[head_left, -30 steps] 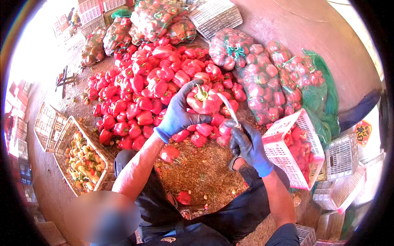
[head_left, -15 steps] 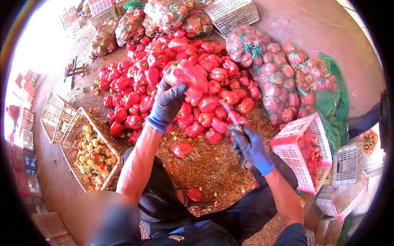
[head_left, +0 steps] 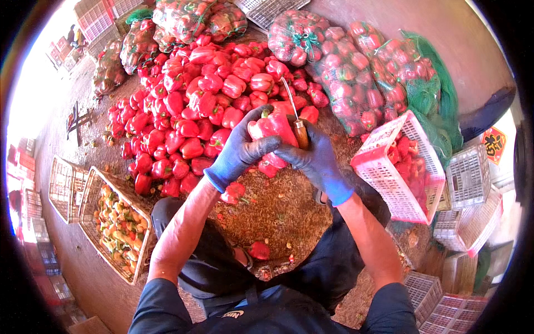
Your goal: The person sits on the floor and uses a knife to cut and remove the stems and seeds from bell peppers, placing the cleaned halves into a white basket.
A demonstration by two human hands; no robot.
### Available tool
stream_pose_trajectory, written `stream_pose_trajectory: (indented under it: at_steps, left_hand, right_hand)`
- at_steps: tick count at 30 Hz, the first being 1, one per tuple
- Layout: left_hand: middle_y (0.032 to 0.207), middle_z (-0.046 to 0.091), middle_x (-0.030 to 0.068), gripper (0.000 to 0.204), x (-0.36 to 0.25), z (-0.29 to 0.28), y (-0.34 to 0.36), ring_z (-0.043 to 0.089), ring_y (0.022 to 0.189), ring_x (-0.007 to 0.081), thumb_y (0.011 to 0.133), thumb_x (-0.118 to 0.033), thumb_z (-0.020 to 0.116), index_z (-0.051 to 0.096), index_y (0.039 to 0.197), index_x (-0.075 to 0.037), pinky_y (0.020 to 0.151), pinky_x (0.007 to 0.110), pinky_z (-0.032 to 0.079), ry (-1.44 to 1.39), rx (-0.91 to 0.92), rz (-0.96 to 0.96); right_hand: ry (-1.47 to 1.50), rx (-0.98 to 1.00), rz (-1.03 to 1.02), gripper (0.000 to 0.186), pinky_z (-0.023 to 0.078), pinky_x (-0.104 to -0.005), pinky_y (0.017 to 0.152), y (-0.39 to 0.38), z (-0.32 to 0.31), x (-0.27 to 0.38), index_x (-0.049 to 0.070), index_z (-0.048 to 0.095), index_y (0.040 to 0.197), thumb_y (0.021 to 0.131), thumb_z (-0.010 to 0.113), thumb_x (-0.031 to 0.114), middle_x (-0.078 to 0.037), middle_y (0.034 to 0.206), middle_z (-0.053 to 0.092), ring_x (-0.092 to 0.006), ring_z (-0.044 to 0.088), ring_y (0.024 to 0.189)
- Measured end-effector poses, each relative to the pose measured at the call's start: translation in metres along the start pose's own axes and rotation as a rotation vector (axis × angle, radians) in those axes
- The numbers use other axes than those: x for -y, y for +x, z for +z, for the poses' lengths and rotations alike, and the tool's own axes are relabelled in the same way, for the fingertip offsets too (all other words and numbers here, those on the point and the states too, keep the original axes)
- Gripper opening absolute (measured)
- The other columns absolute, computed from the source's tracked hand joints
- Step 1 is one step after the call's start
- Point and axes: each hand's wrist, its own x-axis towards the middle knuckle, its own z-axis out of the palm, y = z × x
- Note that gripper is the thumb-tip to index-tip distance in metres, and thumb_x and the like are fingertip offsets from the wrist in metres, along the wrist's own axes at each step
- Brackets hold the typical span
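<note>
Both my hands wear blue and dark grey work gloves and meet in front of the pile. My left hand [head_left: 243, 149] is closed round a red bell pepper [head_left: 273, 129], its thumb lying across the near side. In my right hand [head_left: 316, 160] is a knife [head_left: 301, 135] with a wooden handle and a thin, slightly curved blade that points up and away. The right thumb reaches over to the pepper's near side, close to the left thumb. A large heap of red bell peppers [head_left: 189, 129] lies beyond my hands. Part of the right fingers is hidden behind the handle.
At left stands a crate [head_left: 142, 253] of pale pepper cores. A white and pink crate [head_left: 384, 170] at right holds red peppers. Net sacks [head_left: 347, 78] of peppers line the heap's far and right sides. Loose peppers [head_left: 259, 250] lie on the littered floor between my legs.
My hands have come together; the left brought the pepper down and nearer, and the right raised the knife beside it. The view has shifted, so the surroundings sit differently.
</note>
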Motion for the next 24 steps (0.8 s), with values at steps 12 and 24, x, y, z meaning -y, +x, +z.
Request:
stream_pose_trajectory:
  at_steps: [12,24]
  left_hand:
    - [0.149,0.054,0.0102,0.080,-0.017,-0.002,-0.008,0.053,0.137,0.0220,0.088,-0.006,0.078,0.036,0.156,0.001,0.116,0.040,0.041,-0.403,0.267,-0.067]
    - [0.147,0.058,0.0126,0.087,-0.014,-0.016,-0.002,0.053,0.136,0.0231,0.078,-0.017,0.090,0.045,0.151,0.001,0.115,0.037,0.041,0.583,0.145,0.009]
  right_hand:
    - [0.585,-0.080,0.235,0.035,0.055,-0.0249,0.073,-0.003,-0.024,0.018,0.007,0.069,0.114,0.086,0.081,0.025,0.001,0.098,0.069,-0.0074,0.066,0.085]
    - [0.162,-0.129,-0.009,0.031,0.045,-0.0206,0.059,-0.001,-0.006,-0.003,0.007,0.071,0.112,0.087,0.083,0.020,0.007,0.087,0.064,-0.0010,0.053,0.072]
